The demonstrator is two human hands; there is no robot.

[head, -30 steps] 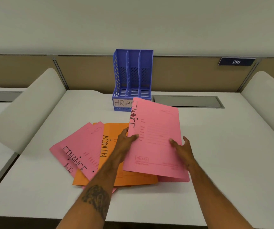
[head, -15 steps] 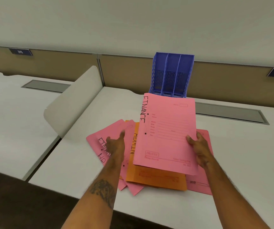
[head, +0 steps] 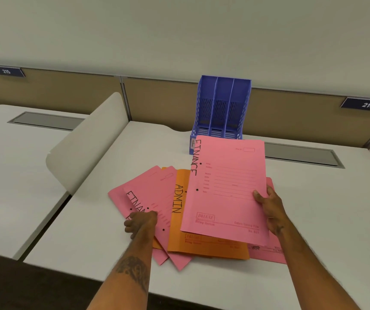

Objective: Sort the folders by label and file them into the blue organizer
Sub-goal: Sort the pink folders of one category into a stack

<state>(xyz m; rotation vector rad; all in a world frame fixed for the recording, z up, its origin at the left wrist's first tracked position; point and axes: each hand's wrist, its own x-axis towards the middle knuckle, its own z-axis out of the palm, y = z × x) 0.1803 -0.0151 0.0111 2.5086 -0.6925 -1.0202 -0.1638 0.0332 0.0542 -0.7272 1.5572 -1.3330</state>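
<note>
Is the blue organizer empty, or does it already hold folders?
Empty: all three slots of the blue organizer show only bare walls; no folder stands inside.

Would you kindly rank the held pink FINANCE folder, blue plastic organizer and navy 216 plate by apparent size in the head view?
Held pink FINANCE folder, though it is nearest the camera
Blue plastic organizer
Navy 216 plate

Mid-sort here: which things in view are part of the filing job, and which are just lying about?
Job: held FINANCE folder, in right hand; table FINANCE folder, left hand on it; ADMIN folder; other pink folder; organizer.
Lying about: divider; plate 215; plate 216; cable cover.
</note>
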